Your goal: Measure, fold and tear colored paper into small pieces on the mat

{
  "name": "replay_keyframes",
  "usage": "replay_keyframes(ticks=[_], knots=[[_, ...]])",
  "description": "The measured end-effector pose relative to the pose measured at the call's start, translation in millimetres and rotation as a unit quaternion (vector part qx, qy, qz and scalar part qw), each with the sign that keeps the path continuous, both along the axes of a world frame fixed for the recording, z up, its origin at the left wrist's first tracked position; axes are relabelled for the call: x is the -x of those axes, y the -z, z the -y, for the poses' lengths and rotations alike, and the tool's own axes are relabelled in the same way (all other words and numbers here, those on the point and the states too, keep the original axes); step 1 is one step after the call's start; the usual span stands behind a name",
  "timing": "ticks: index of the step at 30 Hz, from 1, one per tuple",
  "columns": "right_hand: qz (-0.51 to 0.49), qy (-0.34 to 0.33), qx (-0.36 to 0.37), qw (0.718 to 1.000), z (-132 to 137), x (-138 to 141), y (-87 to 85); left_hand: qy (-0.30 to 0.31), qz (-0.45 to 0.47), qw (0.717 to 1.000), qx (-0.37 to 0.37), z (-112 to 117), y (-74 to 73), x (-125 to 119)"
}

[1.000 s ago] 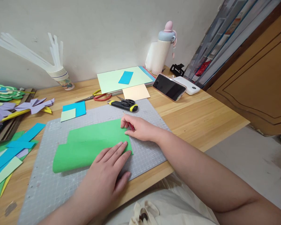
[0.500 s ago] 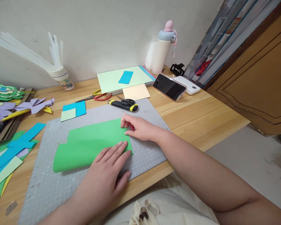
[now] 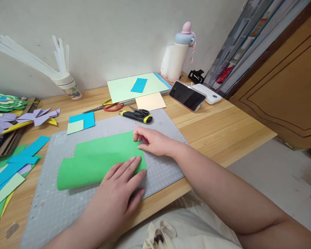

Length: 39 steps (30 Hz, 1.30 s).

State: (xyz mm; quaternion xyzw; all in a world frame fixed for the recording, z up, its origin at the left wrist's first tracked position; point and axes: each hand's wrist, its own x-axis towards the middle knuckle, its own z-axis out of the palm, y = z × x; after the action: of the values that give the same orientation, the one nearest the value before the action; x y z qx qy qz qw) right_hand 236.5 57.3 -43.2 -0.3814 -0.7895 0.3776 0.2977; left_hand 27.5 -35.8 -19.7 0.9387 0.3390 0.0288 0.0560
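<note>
A folded green paper sheet [image 3: 98, 162] lies on a grey cutting mat [image 3: 67, 204] on the wooden desk. My left hand [image 3: 119, 192] rests flat on the sheet's near right corner, fingers stretched out. My right hand [image 3: 155, 141] presses on the sheet's right edge and pinches a thin red pen [image 3: 145, 139] between its fingers.
A black and yellow utility knife [image 3: 136, 117], black scissors [image 3: 142, 112] and red-handled scissors [image 3: 111, 106] lie behind the mat. Further back are a pale green paper pad [image 3: 134, 88], a phone [image 3: 188, 96], a power bank [image 3: 208, 94] and a bottle [image 3: 180, 52]. Paper strips [image 3: 10, 173] cover the left side.
</note>
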Motion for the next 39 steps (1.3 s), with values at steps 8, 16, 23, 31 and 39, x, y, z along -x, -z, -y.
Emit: replay_keyframes(ticks=[8,16,23,31,39], knots=[[-0.013,0.005,0.005,1.0,1,-1,-0.2,0.002,0.001,1.0,0.001,0,0.3,0],[-0.033,0.072,-0.002,0.997,6,1,-2.3,0.01,0.01,1.0,-0.005,1,0.0,0],[0.093,0.089,-0.082,0.988,54,7,-19.6,0.002,0.001,1.0,0.01,1,-1.9,-1],[0.202,0.127,-0.105,0.965,90,14,-7.3,-0.006,0.007,1.0,0.02,4,-4.5,-4],[0.148,0.151,-0.08,0.974,89,15,2.6,-0.001,0.016,1.0,0.012,4,-4.9,-2]])
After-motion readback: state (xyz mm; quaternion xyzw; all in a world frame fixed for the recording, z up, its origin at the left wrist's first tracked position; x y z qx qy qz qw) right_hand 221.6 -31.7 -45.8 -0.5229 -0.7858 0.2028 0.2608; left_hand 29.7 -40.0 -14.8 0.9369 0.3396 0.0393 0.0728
